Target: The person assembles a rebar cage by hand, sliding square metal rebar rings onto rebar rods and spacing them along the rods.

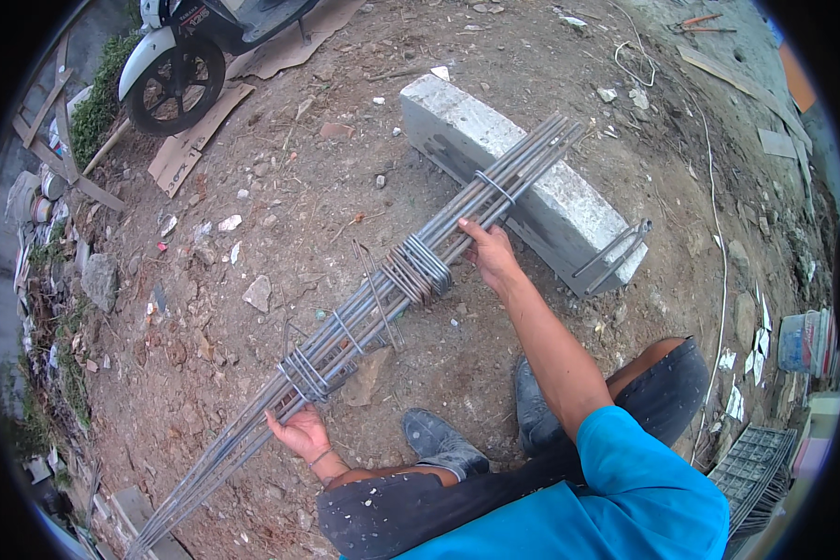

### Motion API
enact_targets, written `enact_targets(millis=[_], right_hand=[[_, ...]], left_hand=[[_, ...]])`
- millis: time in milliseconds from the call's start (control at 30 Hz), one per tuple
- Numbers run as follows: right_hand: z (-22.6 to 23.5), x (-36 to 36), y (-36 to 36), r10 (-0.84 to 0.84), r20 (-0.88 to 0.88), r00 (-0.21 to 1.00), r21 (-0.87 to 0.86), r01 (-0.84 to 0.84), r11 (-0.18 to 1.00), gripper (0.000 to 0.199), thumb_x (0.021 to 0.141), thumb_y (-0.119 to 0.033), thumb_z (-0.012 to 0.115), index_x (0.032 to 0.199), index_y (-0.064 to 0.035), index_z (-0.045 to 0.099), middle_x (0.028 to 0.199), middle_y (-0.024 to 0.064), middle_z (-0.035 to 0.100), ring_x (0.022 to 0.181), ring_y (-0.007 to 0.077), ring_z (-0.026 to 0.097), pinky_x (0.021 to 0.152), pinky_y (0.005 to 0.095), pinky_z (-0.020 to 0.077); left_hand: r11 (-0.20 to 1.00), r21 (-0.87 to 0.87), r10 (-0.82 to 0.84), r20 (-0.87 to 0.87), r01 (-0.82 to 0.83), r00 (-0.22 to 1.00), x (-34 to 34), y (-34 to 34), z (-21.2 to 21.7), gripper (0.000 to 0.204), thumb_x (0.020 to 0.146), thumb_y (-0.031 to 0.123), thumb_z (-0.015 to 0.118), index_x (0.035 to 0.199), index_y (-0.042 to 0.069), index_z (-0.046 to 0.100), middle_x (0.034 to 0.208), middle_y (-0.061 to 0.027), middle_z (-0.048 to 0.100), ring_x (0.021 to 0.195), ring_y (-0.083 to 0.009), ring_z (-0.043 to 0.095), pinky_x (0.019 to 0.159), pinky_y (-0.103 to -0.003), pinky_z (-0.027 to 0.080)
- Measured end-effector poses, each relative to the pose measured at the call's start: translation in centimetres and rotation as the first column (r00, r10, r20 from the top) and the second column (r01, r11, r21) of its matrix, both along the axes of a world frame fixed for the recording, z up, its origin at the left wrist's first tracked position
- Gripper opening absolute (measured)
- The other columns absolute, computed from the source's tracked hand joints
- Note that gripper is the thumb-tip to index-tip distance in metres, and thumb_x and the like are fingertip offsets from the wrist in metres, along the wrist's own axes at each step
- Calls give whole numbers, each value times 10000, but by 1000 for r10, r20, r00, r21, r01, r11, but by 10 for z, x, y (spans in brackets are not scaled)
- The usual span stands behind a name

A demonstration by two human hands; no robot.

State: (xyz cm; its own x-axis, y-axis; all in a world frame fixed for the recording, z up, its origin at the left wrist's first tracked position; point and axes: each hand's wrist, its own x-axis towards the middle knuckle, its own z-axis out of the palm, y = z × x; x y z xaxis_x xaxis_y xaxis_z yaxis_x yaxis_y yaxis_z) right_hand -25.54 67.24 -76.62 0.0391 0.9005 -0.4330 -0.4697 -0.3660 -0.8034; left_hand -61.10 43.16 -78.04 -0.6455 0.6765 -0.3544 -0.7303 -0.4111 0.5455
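A long bundle of steel rebar (364, 317) runs diagonally from the lower left to the upper right. Its upper end lies across a concrete beam (569, 201). Bent wire stirrups ring the bars, packed close in a middle cluster (418, 269) and a lower cluster (304, 375). My right hand (491, 254) is closed on the bars just above the middle cluster, thumb on top. Below the lower cluster, my left hand (302, 433) holds the bars from their near side, its fingers partly hidden underneath. A separate bent steel piece (614, 257) sits at the beam's near right end.
My boots (443, 441) stand on stony dirt close to the bundle. A motorbike (182, 70) is parked at the upper left beside cardboard (196, 140). A white cord (716, 233) trails along the right, near a plastic bucket (805, 341) and stacked metal grids (756, 467).
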Motion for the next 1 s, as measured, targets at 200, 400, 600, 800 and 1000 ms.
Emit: enact_targets(millis=[200, 400, 600, 800, 1000], right_hand=[[1, 1, -2, 8, 20, 1000, -9, -8, 1000, 334, 838, -265, 667, 1075, -69, 538, 1012, 29, 591, 906, 135, 554, 728, 300, 457], [2, 0, -3, -1, 35, 999, -18, 1, 1000, 335, 835, -274, 670, 1068, -71, 541, 999, 21, 597, 888, 125, 562, 717, 290, 453], [4, 0, -4, 3, 45, 999, -15, -2, 1000, 326, 836, -283, 669, 1057, -74, 551, 982, 18, 606, 885, 118, 563, 717, 284, 451], [3, 1, -4, 32, 88, 996, -36, -29, 999, 368, 852, -279, 654, 1114, -61, 515, 1047, 27, 589, 928, 142, 578, 780, 296, 472], [0, 1, -3, 17, 17, 1000, -39, -16, 999, 340, 854, -246, 661, 1100, -69, 509, 1026, 21, 587, 911, 135, 571, 753, 294, 468]], left_hand=[[976, -212, -32, 34, 38, 999, 9, -4, 9, 437, 879, 373, 558, 1177, 57, 520, 1160, -102, 569, 1044, -252, 532, 917, -392, 412], [974, -198, -104, 28, 107, 994, 3, -7, 3, 456, 866, 389, 569, 1130, 20, 522, 1096, -120, 577, 1021, -251, 538, 922, -388, 418], [972, -231, -44, -11, 41, 999, -1, -9, -4, 423, 866, 339, 560, 1129, 9, 532, 1093, -128, 585, 987, -256, 560, 924, -398, 428], [975, -195, -109, -7, 106, 994, -7, -11, -8, 435, 847, 300, 579, 1170, 19, 505, 1139, -130, 575, 1042, -260, 555, 939, -413, 439], [973, -217, -83, -34, 73, 996, -9, -12, -14, 393, 864, 268, 546, 1150, 2, 507, 1139, -148, 563, 1059, -288, 543, 981, -449, 412]])
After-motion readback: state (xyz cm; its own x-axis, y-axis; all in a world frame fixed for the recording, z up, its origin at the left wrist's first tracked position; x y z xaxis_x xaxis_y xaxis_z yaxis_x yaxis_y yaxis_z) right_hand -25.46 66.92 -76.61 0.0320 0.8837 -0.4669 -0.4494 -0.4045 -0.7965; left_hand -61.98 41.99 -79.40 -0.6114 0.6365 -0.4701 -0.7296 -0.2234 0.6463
